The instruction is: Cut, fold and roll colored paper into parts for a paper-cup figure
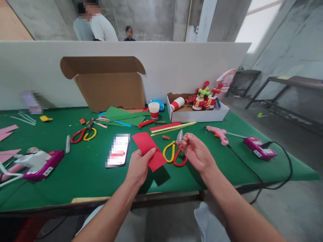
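My left hand (141, 164) is closed on a red sheet of paper (148, 148), thumb on top, and holds it above the green table. The paper looks flat and rectangular. My right hand (198, 149) hovers to the right of it, fingers curled in and tips pressed together; whatever they may hold is too small to make out. Just beneath and left of those fingertips lie scissors (173, 153) with one yellow and one red handle, partly covered by the hand. A small coiled paper spring (166, 137) rests near the blades, beside thin yellow strips (174, 128).
A phone (118, 150) lies left of my hands, with second scissors (84, 132) beyond it. A pink glue gun (218, 133) and a purple power strip (259, 148) with a trailing cable are on the right. Behind stand a paper cup (154, 110) and a white box (199, 116) of decorated cups.
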Available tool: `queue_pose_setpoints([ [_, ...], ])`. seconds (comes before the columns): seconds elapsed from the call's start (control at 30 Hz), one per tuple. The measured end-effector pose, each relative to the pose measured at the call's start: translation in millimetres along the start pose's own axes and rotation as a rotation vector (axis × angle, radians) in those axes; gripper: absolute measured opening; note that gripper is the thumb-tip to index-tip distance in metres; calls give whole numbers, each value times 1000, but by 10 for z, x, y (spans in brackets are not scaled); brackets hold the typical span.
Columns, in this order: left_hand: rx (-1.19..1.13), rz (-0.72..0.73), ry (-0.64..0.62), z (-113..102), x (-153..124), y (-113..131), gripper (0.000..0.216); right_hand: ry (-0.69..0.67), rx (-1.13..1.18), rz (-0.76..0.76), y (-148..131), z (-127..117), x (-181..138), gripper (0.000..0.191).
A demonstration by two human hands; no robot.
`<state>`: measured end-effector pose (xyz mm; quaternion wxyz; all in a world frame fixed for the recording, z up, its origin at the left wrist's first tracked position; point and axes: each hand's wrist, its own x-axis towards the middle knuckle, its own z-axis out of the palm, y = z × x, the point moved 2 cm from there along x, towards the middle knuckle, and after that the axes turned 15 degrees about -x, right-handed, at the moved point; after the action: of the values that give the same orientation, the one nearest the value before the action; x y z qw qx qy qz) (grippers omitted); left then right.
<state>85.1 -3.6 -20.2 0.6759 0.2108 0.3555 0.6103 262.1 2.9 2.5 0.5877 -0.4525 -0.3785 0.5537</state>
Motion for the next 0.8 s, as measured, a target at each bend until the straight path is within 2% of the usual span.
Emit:
queue_pose_setpoints([
  [0.07, 17, 48, -3, -51, 46, 79, 41, -109, -58, -69, -89, 19, -86, 15],
  [0.1, 26, 78, -2, -78, 67, 118, 40, -219, -126, -67, -102, 66, -167, 15],
  [0.13, 31, 108, 0, -104, 84, 153, 40, -338, -214, -46, -98, 126, -267, 16],
  [0.2, 41, 156, -3, -151, 106, 213, 40, -668, -479, -10, -53, 257, -504, 19],
  [0.27, 63, 175, -7, -191, 110, 253, 43, -917, -786, -84, -15, 327, -703, 20],
  [0.33, 103, 171, -7, -219, 95, 277, 45, -1076, -933, -173, -11, 323, -791, 23],
  [0.37, 126, 167, -5, -226, 80, 283, 45, -1104, -957, -200, -21, 298, -782, 22],
  [0.4, 151, 164, -8, -225, 62, 284, 44, -1086, -960, -206, -35, 261, -739, 20],
  [0.43, 180, 162, -17, -213, 42, 279, 42, -1001, -953, -199, -50, 216, -665, 18],
  [0.53, 275, 138, -85, -110, -26, 209, 35, -494, -905, -168, -68, 81, -381, 11],
  [0.57, 302, 120, -113, -59, -46, 165, 34, -400, -859, -165, -51, 66, -313, 15],
  [0.67, 320, 41, -178, 83, -81, -11, 35, -324, -736, -149, 35, 102, -209, 25],
  [0.8, 197, -48, -223, 129, -71, -180, 37, -253, -803, -202, 46, 131, -202, 14],
])
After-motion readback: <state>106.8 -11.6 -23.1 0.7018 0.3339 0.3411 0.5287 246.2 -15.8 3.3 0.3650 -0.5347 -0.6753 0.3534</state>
